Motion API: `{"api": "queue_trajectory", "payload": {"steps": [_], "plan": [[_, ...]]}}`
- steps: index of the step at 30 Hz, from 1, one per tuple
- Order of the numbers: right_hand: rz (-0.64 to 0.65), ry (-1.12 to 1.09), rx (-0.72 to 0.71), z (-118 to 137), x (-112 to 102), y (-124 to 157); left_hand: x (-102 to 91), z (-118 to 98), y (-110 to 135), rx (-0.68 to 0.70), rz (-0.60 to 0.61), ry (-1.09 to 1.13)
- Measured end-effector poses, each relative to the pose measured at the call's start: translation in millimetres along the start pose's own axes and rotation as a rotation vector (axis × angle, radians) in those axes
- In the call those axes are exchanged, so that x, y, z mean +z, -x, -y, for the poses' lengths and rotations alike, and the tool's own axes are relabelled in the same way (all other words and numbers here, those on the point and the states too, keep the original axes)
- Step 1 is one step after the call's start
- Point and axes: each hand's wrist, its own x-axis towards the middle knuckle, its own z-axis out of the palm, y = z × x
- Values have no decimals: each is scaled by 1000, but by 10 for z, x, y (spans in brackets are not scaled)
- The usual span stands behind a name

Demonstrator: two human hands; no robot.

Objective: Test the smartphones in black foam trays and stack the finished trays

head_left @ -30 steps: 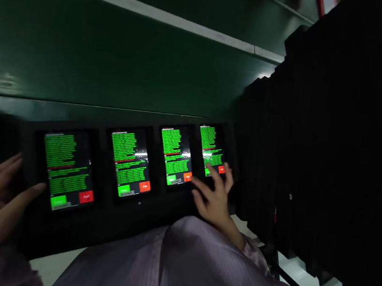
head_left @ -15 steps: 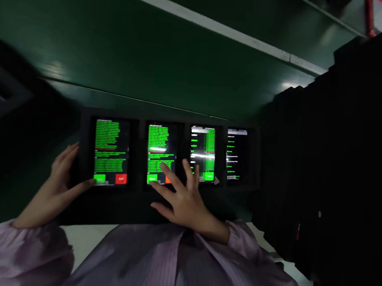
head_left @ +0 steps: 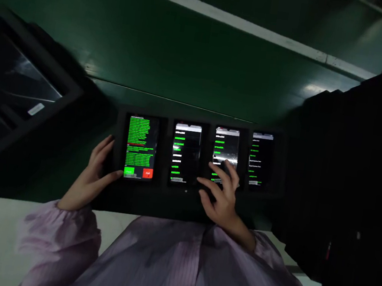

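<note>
Several lit phones lie in a row in a black tray (head_left: 160, 195). On the leftmost phone (head_left: 141, 143), green text stands above a green button and a red "Fail" button. My left hand (head_left: 90, 176) is at the tray's left end, fingers apart along its outer edge, thumb tip at the green button's corner. Dark list screens show on the second phone (head_left: 185, 154), the third phone (head_left: 225, 150) and the rightmost phone (head_left: 260, 162). Over the lower part of the third phone spreads my right hand (head_left: 221, 194), holding nothing; whether its fingertips touch glass I cannot tell.
Another black tray (head_left: 65, 101) with dark-screened, labelled phones (head_left: 30, 73) sits tilted at the left. Tall black stacked shapes (head_left: 341, 183) rise on the right. A pale strip (head_left: 210, 8) crosses the green work surface (head_left: 174, 60) behind the tray.
My right hand has moved right, from the second phone to the third. The second and third screens have switched from green text with buttons to lists. The view has shifted left.
</note>
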Motion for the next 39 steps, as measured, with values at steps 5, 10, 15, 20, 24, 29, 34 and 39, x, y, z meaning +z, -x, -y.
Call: {"api": "queue_trajectory", "payload": {"steps": [5,10,15,20,24,29,34,39], "plan": [[29,8,3,28,66,-18,-14,-4,1,-6,0,19],[53,-7,15,49,98,-41,-13,-6,0,9,10,2],[70,1,46,29,110,-32,40,-28,-3,50,-19,-59],[78,21,11,33,139,-33,165,-126,-3,32,-108,-96],[183,70,47,83,185,-66,176,-160,-4,16,-91,-73],[211,109,38,51,100,-41,124,-100,7,34,-63,-78],[-13,176,80,-192,-177,176,79,-67,15,28,-49,-66],[-34,228,191,-359,-328,325,46,13,36,6,-30,-100]]}}
